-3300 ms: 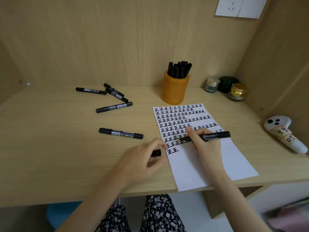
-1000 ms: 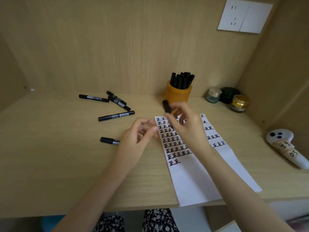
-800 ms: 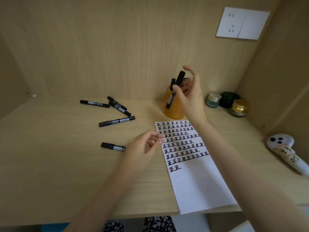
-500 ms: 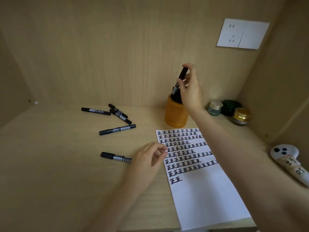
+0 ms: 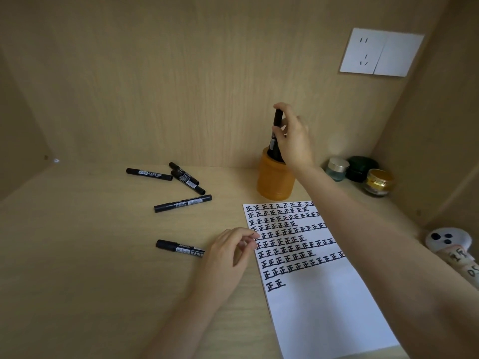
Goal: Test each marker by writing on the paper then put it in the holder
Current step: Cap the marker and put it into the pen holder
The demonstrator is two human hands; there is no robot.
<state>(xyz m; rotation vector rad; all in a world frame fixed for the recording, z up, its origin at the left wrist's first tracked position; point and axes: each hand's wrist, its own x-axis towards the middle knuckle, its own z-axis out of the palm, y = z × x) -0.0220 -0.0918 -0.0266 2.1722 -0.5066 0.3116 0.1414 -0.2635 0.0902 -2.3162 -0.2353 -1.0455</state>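
At the back of the light wooden bench (image 5: 77, 255), at about 12 o'clock from the white sheet of paper (image 5: 324, 312), stands the orange cylindrical holder (image 5: 274, 182), and the right hand (image 5: 293, 141) is just above it. Its fingers (image 5: 286, 108) are clamped on a black marker with a white label (image 5: 277, 120), which is held nearly upright. The lower end of this marker is already in the mouth of the holder, and the upper end reaches up under the index finger. The left hand (image 5: 228, 257) rests on the bench at 9 o'clock from the paper, its fingers (image 5: 246, 238) loosely curled with nothing held between them, the tips at the left edge of the sheet. The upper half of the paper is filled with rows of black written characters. Five more black markers lie flat on the bench: one (image 5: 178, 248) at 9 o'clock from the left hand, partly hidden by it, one (image 5: 182, 203) at 11 o'clock from this hand, and three (image 5: 188, 182) close together farther back. At 3 o'clock from the holder three small jars (image 5: 359, 168) stand near the right wall, and a white controller (image 5: 451, 244) lies at 3 o'clock from the paper.
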